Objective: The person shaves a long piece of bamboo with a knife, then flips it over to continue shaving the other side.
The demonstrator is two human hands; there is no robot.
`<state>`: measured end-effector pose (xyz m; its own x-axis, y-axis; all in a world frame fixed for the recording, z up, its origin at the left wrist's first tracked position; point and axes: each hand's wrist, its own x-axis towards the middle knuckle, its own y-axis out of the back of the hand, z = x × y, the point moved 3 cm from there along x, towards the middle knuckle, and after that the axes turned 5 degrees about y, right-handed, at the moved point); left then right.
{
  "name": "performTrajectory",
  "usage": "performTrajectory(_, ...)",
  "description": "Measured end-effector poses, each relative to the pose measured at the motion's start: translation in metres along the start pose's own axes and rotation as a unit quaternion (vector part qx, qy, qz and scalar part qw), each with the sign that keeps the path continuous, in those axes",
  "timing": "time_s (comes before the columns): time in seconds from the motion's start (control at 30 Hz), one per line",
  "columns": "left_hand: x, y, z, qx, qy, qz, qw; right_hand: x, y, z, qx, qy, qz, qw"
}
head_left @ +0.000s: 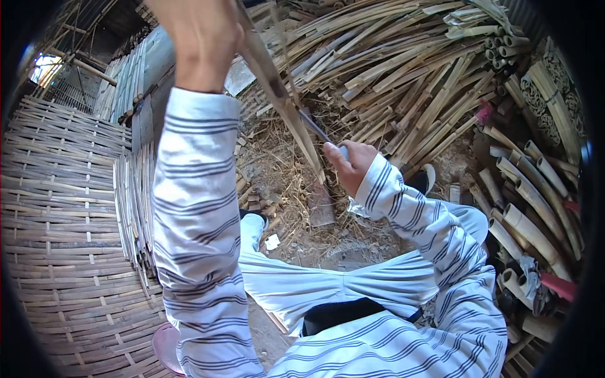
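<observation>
My right hand (pixel 354 165) is closed round the pale blue handle of a tool. Its thin dark blade (pixel 313 126) reaches up and left to the edge of a long bamboo strip (pixel 283 104). The strip slants from the top of the view down to a flat piece of wood (pixel 321 208) on the ground. My left hand (pixel 201 31) is raised at the top edge, beside the upper part of the strip. Its fingers are cut off by the frame, so what they hold does not show.
A woven bamboo panel (pixel 63 239) fills the left side. Split bamboo strips (pixel 391 75) are heaped at the top right, with cut bamboo pieces (pixel 529 227) at the right. Shavings (pixel 277 164) litter the ground between my legs. A pink object (pixel 167 349) lies at the bottom left.
</observation>
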<state>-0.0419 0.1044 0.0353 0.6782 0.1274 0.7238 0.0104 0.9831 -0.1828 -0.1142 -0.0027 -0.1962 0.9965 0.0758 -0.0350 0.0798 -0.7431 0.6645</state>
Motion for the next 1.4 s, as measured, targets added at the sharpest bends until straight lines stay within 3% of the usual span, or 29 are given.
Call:
performTrajectory(0.1, -0.003, 0.001, 0.003, 0.035, 0.035, 0.020, 0.999, -0.004, -0.006, 0.001, 0.047, -0.007, 0.015, 0.999)
performTrajectory(0.17, -0.006, -0.001, -0.003, 0.054, 0.011, 0.039, 0.998, -0.005, -0.010, 0.002, 0.068, -0.003, 0.032, 0.997)
performTrajectory(0.27, -0.008, 0.009, -0.017, 0.101, -0.105, -0.074, 0.987, -0.003, -0.018, 0.004, 0.085, 0.000, 0.042, 0.995)
performTrajectory(0.3, 0.018, 0.042, -0.022, 0.158, -0.072, -0.113, 0.978, -0.004, -0.033, 0.014, 0.045, 0.006, 0.064, 0.997)
performTrajectory(0.37, 0.027, 0.049, -0.029, 0.206, -0.053, -0.134, 0.968, 0.001, -0.050, 0.031, 0.107, 0.007, 0.078, 0.991)
performTrajectory(0.47, 0.012, 0.044, -0.028, 0.200, -0.037, -0.033, 0.978, 0.010, -0.038, 0.015, 0.104, 0.035, 0.091, 0.990)
performTrajectory(0.5, 0.021, 0.040, -0.028, 0.190, -0.011, 0.010, 0.982, 0.008, -0.020, -0.001, 0.129, 0.000, 0.023, 0.991)
performTrajectory(0.57, 0.026, 0.037, -0.029, 0.167, 0.027, 0.062, 0.984, 0.005, -0.014, -0.008, 0.104, 0.005, 0.026, 0.994)
performTrajectory(0.7, 0.036, 0.045, -0.036, 0.135, 0.041, 0.045, 0.989, 0.006, -0.004, -0.016, 0.083, 0.003, 0.021, 0.996)
performTrajectory(0.8, 0.036, 0.043, -0.034, 0.142, 0.023, 0.040, 0.989, 0.012, 0.008, -0.018, 0.129, -0.017, -0.085, 0.988)
performTrajectory(0.83, 0.034, 0.040, -0.034, 0.152, 0.013, 0.044, 0.987, 0.012, 0.011, -0.020, 0.097, -0.018, -0.078, 0.992)
performTrajectory(0.97, 0.028, 0.032, -0.035, 0.155, -0.011, 0.044, 0.987, 0.011, 0.032, -0.024, 0.189, -0.048, -0.144, 0.970)
performTrajectory(1.07, 0.025, 0.031, -0.032, 0.124, -0.013, 0.003, 0.992, 0.015, 0.043, -0.028, 0.158, -0.081, -0.176, 0.968)
performTrajectory(1.1, 0.009, 0.018, -0.023, 0.105, -0.014, -0.015, 0.994, 0.018, 0.040, -0.030, -0.021, -0.016, -0.108, 0.994)
performTrajectory(1.2, -0.004, -0.005, -0.016, 0.160, -0.032, 0.114, 0.980, 0.017, 0.043, -0.028, -0.182, 0.042, -0.105, 0.977)
performTrajectory(1.23, -0.005, -0.002, -0.013, 0.154, -0.020, 0.092, 0.984, 0.018, 0.045, -0.026, -0.159, 0.016, -0.135, 0.978)
performTrajectory(1.27, -0.004, -0.001, -0.013, 0.138, -0.014, 0.082, 0.987, 0.017, 0.043, -0.020, -0.042, -0.034, -0.184, 0.981)
performTrajectory(1.33, -0.002, 0.001, -0.012, 0.105, -0.002, 0.063, 0.993, 0.013, 0.034, -0.007, 0.186, -0.133, -0.268, 0.936)
performTrajectory(1.4, 0.001, 0.005, -0.015, 0.072, 0.004, 0.057, 0.996, 0.006, 0.019, -0.005, 0.343, -0.178, -0.239, 0.891)
